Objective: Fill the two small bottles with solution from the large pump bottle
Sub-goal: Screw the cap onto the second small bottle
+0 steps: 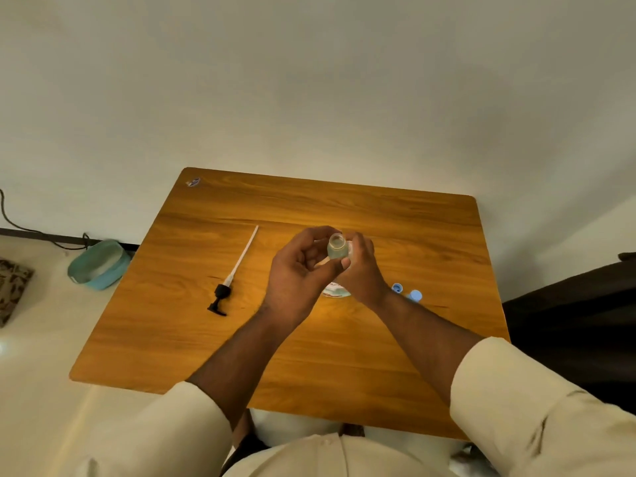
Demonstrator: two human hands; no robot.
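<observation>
Left hand (296, 270) curled round small open bottle (336, 247), held above table (344, 356) centre. Right hand (361, 266) wraps something behind it, can't tell what. Pump (234, 275) lies left of bottle; two blue caps (406, 292) to its right.

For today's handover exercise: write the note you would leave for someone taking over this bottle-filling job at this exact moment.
Left hand: grips an open small bottle, held above the table.
Right hand: curled round something behind that bottle; what it grips is hidden.
Pump head with its long tube lies on the table to the left, already off the large bottle.
Two blue caps lie to the right, near the right wrist. A labelled item shows under the hands.
Done: pump removed, caps off.
Left: fill levels are unclear, so check both bottles, finish filling, recap.
</observation>
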